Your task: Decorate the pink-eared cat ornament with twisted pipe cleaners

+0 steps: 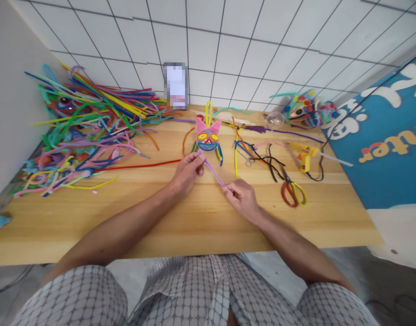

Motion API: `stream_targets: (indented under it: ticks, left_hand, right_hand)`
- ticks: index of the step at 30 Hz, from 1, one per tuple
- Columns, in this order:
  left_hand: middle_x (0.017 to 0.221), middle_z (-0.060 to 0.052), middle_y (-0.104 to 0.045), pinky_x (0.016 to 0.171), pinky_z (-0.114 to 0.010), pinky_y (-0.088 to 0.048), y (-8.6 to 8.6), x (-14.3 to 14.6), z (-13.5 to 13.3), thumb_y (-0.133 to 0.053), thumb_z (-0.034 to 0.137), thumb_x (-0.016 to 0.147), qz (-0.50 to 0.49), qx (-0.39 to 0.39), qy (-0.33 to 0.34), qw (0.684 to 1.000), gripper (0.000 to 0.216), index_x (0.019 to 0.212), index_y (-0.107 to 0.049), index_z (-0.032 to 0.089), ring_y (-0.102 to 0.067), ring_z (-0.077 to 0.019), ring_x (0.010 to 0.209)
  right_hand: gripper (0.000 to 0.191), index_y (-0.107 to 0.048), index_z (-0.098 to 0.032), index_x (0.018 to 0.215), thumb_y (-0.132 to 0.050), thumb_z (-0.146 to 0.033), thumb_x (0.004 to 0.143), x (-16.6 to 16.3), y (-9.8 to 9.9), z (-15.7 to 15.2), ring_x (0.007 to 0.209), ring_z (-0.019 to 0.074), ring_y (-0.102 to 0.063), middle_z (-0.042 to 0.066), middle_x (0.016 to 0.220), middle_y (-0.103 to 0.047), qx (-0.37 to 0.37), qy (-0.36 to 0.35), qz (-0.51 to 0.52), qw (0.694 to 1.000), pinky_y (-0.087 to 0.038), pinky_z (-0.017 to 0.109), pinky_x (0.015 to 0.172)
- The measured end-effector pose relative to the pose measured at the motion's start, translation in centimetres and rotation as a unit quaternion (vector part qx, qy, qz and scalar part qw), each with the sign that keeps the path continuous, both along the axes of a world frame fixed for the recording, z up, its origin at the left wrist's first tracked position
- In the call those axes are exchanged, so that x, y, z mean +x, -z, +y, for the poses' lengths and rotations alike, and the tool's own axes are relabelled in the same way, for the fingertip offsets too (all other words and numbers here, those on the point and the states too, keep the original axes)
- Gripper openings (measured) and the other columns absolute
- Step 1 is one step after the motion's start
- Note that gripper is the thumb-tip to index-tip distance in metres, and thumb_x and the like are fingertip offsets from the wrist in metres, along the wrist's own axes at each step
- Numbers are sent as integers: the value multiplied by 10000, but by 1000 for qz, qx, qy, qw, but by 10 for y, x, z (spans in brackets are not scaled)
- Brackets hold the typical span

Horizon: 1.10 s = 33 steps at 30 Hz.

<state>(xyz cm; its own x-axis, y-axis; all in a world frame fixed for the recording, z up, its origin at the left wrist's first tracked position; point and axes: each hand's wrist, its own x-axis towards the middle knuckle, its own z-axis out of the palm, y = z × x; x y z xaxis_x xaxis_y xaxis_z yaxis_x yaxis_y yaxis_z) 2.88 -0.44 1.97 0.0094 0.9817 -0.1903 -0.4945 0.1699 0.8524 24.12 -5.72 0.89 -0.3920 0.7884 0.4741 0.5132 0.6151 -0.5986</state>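
Observation:
A purple pipe cleaner (213, 171) runs slantwise between my two hands over the wooden table (194, 217). My left hand (188, 172) pinches its upper end, close to a pink cat-face craft (208, 135) made of pipe cleaners with a yellow loop on top. My right hand (242, 198) pinches the lower end, fingers closed round it. The cat face lies flat just beyond my left fingertips; I cannot tell whether the purple strand touches it.
A big heap of coloured pipe cleaners (88, 127) fills the table's left. Right of the craft lie loose strands, a yellow glue gun (304, 156) with its cord, red-and-yellow scissors (292, 190), a clear ball (274, 120) and a colourful fish craft (308, 111). A phone (175, 86) leans on the tiled wall.

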Motion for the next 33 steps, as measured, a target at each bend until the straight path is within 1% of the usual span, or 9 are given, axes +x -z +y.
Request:
stream_targets:
  ticks: [5,9,14,16,18,22,25,29,33]
  left_hand:
    - [650,42,-579,447,-191,-317,-2,0,2,-820,255,802,-16,-40,-40,998,250,742,-593,168,-438,-35,454]
    - [639,43,-578,456,-187,-328,-6,-1,2,-817,235,790,-29,-65,-42,997,253,720,-585,165,-425,-29,451]
    - [596,56,-537,440,-183,-296,-10,-6,5,-826,218,772,-27,-89,-37,995,257,708,-583,162,-393,-26,431]
    - [622,55,-546,446,-187,-298,-11,-4,3,-821,242,791,-30,-86,-34,995,243,737,-597,164,-406,-30,444]
    - [708,38,-606,485,-188,-345,-9,3,-3,-825,300,815,-32,-71,-27,997,236,803,-629,169,-475,-43,505]
    - [939,-43,-745,631,-216,-458,-1,21,-24,-843,425,834,-20,-66,35,997,317,972,-708,173,-655,-116,751]
    - [937,-73,-768,731,-249,-511,3,26,-33,-838,459,853,-36,-71,58,995,363,1025,-723,161,-716,-166,860]
    - [857,-64,-755,756,-278,-559,1,21,-30,-809,420,901,-56,-88,49,993,306,972,-689,148,-737,-170,795]
    - [814,-53,-743,766,-300,-593,-6,17,-25,-724,344,986,-65,-131,26,989,247,871,-608,158,-729,-151,710]
  right_hand:
    - [309,-568,-228,695,-569,-180,1000,0,1,0,551,136,-489,-34,568,-550,56,-11,-40,998,-390,320,678]
    - [310,-548,-232,685,-570,-156,985,-2,1,-1,569,146,-501,-17,587,-588,112,1,-93,989,-387,334,695]
    - [330,-517,-236,662,-577,-128,968,-3,1,-3,578,155,-488,-14,570,-572,182,14,-132,974,-396,342,724]
    - [322,-525,-237,666,-577,-131,966,-3,2,-3,580,156,-490,-13,575,-573,181,17,-132,974,-394,343,728]
    - [314,-533,-238,669,-576,-139,963,-3,3,-2,582,160,-486,-12,579,-568,167,26,-127,977,-386,347,730]
    - [293,-543,-240,670,-589,-147,944,-5,4,-1,587,170,-468,-11,579,-552,147,29,-112,982,-358,356,715]
    - [296,-540,-241,665,-582,-147,942,-6,4,0,588,170,-470,-9,577,-554,153,30,-121,980,-357,360,715]
    - [310,-534,-239,658,-578,-150,951,-8,3,-2,592,166,-480,-8,575,-554,156,27,-127,979,-371,360,741]
    - [328,-520,-235,645,-586,-147,954,-11,2,-5,599,165,-481,-10,569,-538,162,14,-138,977,-367,362,751]
